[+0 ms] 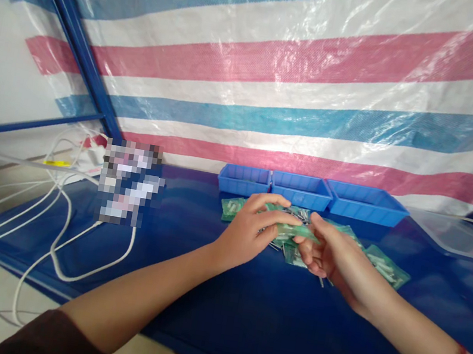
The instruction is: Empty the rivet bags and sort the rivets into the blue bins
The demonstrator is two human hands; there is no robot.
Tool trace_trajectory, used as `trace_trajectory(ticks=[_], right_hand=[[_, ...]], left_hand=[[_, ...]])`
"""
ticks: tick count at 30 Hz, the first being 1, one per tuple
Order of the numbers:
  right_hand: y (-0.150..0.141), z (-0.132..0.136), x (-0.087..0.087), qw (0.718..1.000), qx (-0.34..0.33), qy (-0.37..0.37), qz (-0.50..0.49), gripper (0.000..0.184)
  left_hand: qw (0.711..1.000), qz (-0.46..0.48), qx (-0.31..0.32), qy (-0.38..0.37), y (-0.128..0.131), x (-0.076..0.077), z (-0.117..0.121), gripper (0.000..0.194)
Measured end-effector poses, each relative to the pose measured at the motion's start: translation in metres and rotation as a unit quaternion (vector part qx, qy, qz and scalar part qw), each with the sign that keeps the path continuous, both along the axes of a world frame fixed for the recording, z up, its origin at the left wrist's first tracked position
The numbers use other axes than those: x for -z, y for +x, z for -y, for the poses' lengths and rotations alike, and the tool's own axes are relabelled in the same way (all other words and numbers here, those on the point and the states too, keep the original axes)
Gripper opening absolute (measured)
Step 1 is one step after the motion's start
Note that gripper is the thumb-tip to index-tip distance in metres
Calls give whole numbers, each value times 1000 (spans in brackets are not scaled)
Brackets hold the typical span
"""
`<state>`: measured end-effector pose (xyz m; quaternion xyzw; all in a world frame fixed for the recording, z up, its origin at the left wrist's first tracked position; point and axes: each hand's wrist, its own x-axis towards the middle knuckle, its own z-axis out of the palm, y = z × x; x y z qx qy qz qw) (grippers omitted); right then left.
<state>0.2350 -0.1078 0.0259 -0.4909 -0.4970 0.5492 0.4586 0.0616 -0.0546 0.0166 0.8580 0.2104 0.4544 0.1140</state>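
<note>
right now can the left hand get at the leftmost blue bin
Probably yes: the left hand is just in front of the leftmost blue bin, whose top looks open, with only a green packet lying low between.

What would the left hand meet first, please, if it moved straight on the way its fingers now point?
The left hand would probably meet the green bag between the hands first, with the right hand just beyond, though depth is unclear in this single view.

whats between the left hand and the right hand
A green bag, held by the left hand and right hand; another bag lies beneath. The head view shows it.
</note>
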Motion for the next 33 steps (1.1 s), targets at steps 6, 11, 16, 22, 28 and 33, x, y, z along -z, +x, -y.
trace_trajectory(ticks=[6,11,16,22,28,33], right_hand=[[5,-3,0,998,46,33,-17,40],[10,-7,3,986,67,135,67,43],[5,-4,-2,970,35,196,141,43],[11,-5,-4,952,49,234,190,35],[28,-16,4,945,67,227,224,31],[30,-19,5,941,61,224,247,30]], left_hand=[[995,26,26,-92,3,3,1,44],[956,69,14,-285,8,6,1,38],[953,52,39,-295,13,7,-1,26],[963,77,-1,-257,9,-3,-20,19],[951,131,-210,-185,-14,-20,-76,26],[939,16,-302,-162,-16,-24,-120,26]])
